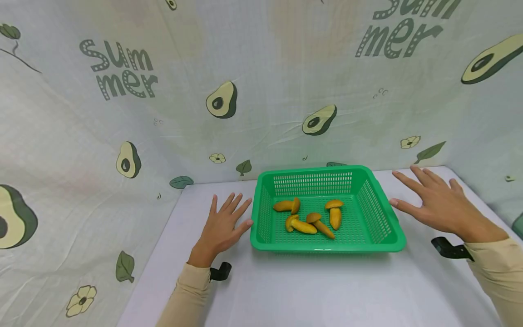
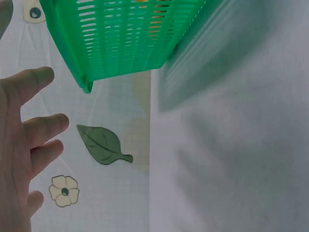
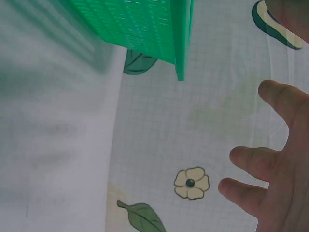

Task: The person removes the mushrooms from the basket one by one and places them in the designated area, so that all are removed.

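A green plastic basket (image 1: 318, 247) with slotted walls stands on the white table. Several yellow-brown mushrooms lie on its floor, among them one (image 1: 335, 214) towards the right and one (image 1: 303, 225) nearer the front left. Just off the basket's left side is my left hand (image 1: 222, 227), fingers spread, its thumb tip right at the rim. My right hand (image 1: 439, 202) hovers beside the right wall with fingers stretched apart and nothing in it. In the left wrist view the spread fingers (image 2: 46, 130) show beside the basket's slotted wall (image 2: 120, 38); the right wrist view shows the same on the other side.
White cloth (image 1: 269, 113) printed with avocados, leaves and lettering hangs behind and to both sides of the table (image 1: 306, 290). Each wrist carries a black camera mount, the left one (image 1: 220, 271) and the right one (image 1: 449, 248) both close over the table.
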A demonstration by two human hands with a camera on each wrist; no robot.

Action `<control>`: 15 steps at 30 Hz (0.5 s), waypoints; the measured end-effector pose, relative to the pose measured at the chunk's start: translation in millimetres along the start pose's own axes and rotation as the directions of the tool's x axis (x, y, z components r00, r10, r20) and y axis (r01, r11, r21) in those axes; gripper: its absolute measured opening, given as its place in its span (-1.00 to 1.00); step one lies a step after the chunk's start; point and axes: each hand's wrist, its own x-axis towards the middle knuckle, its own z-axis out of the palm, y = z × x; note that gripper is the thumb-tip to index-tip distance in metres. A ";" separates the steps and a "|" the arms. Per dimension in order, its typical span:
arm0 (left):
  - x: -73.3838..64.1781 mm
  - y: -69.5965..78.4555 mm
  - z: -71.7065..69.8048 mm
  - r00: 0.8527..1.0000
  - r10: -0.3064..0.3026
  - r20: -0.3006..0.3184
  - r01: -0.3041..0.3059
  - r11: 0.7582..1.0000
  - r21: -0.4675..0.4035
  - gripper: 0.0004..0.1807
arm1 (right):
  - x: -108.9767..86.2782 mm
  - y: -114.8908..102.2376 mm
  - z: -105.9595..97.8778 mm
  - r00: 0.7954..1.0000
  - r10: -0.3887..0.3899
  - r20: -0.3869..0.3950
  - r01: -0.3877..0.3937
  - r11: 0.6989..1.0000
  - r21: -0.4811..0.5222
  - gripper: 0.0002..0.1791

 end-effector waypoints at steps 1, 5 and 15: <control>-0.4 0.8 1.1 1.000 -0.001 -0.007 0.001 1.000 -0.013 -0.26 | 0.3 -1.1 0.4 1.000 -0.007 -0.004 0.007 1.000 0.000 -0.03; -2.1 3.0 7.1 0.999 -0.016 -0.051 0.011 0.996 -0.086 -0.29 | 2.2 -5.4 -0.5 0.999 -0.037 -0.021 0.037 0.999 0.011 -0.06; -2.4 6.8 22.8 0.990 -0.108 -0.087 0.078 0.952 -0.296 -0.39 | 8.4 -20.4 -4.8 0.999 -0.039 0.019 0.033 0.967 0.252 -0.20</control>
